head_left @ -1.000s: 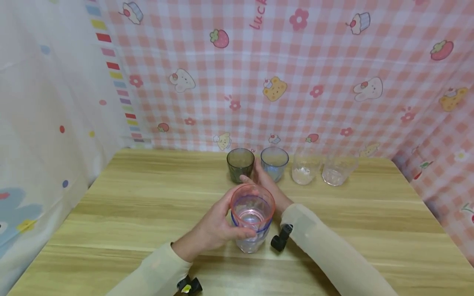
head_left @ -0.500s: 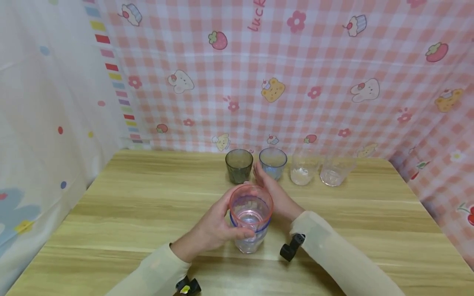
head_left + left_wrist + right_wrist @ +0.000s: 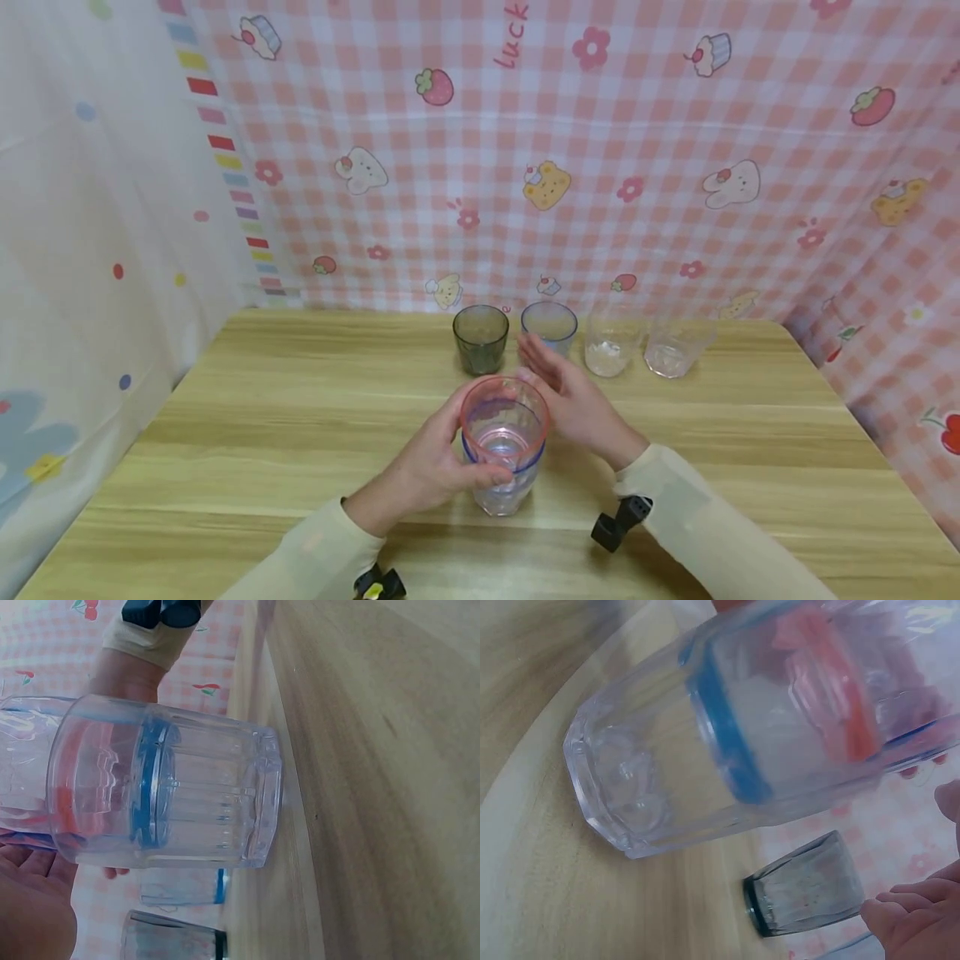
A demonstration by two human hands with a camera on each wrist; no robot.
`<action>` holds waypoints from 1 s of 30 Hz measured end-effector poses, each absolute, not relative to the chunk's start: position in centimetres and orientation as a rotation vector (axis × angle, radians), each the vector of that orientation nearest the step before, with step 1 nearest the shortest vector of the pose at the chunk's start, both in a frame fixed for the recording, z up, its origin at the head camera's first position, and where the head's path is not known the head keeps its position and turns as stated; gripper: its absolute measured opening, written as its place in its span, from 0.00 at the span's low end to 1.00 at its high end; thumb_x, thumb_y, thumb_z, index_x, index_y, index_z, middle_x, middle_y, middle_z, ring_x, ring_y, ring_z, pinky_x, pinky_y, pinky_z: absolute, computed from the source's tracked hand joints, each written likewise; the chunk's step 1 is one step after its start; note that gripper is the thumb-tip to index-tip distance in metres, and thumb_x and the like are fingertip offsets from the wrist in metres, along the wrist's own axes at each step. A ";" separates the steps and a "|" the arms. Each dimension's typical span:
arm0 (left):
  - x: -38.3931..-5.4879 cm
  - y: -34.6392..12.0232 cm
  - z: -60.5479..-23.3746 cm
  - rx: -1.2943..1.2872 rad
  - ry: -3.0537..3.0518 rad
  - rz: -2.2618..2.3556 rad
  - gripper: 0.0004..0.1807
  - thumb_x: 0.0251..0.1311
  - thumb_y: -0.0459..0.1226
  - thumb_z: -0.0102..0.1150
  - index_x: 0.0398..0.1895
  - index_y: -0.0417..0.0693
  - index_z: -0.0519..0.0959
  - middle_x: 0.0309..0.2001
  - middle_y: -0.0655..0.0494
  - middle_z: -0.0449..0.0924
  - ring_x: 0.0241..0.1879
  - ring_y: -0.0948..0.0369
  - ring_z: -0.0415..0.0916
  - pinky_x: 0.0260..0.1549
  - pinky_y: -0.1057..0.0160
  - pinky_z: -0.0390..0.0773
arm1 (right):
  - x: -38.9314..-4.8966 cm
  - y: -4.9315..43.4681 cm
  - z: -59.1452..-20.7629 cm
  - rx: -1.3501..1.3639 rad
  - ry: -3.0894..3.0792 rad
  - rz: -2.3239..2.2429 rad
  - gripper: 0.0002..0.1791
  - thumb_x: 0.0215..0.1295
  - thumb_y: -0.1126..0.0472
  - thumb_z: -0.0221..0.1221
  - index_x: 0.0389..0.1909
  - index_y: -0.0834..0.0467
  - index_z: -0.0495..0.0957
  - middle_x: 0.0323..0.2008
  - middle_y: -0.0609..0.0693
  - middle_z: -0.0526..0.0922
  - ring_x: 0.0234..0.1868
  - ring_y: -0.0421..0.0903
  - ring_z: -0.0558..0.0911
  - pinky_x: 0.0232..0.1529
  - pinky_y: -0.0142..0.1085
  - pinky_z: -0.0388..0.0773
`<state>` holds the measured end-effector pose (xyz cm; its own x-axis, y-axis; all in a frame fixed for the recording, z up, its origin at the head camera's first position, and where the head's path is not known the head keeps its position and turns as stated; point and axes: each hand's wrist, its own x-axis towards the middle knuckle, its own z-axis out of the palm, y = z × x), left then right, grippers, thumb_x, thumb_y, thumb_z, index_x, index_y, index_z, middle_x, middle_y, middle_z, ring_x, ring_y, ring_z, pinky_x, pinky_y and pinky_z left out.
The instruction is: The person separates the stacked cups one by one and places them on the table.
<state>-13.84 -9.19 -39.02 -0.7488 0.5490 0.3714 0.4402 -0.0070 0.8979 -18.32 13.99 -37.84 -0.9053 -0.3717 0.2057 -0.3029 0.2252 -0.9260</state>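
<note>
My left hand point(image 3: 427, 462) grips a stack of nested drinking glasses point(image 3: 210, 787) at the middle front of the table, thumb on the near side and fingers round the far side. A pink-rimmed glass point(image 3: 504, 417) is on top, a blue-rimmed one sits inside below it, and a clear glass point(image 3: 502, 502) forms the bottom. In the right wrist view the stack appears upright over the wood, its faceted base close to the surface. My right hand point(image 3: 585, 408) is at the stack's right, fingers extended toward the back glasses, with nothing in its grasp.
A row of glasses stands along the table's back: a dark green glass point(image 3: 481, 342), a blue glass point(image 3: 551, 323) partly behind my right fingers, and two clear ones, a nearer clear glass point(image 3: 606, 358) and a rightmost clear glass point(image 3: 671, 358). Behind them hangs checked cloth point(image 3: 420, 200).
My right hand has drawn back from between the green and blue glasses, moving right and toward me. My left hand still grips the stack in about the same place.
</note>
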 end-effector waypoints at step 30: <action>-14.0 -9.4 -38.9 1.095 2.188 1.817 0.53 0.57 0.51 0.83 0.81 0.46 0.63 0.75 0.46 0.76 0.72 0.51 0.76 0.76 0.61 0.69 | -12.7 16.4 -35.4 -0.914 2.434 -1.880 0.29 0.86 0.65 0.49 0.82 0.66 0.61 0.79 0.65 0.69 0.80 0.58 0.69 0.73 0.29 0.73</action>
<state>-14.04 -9.44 -38.88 -0.7382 0.5704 0.3602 0.4588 0.0331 0.8879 -12.68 16.42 -35.43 -0.8356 -0.3928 0.3841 -0.4708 0.1519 -0.8690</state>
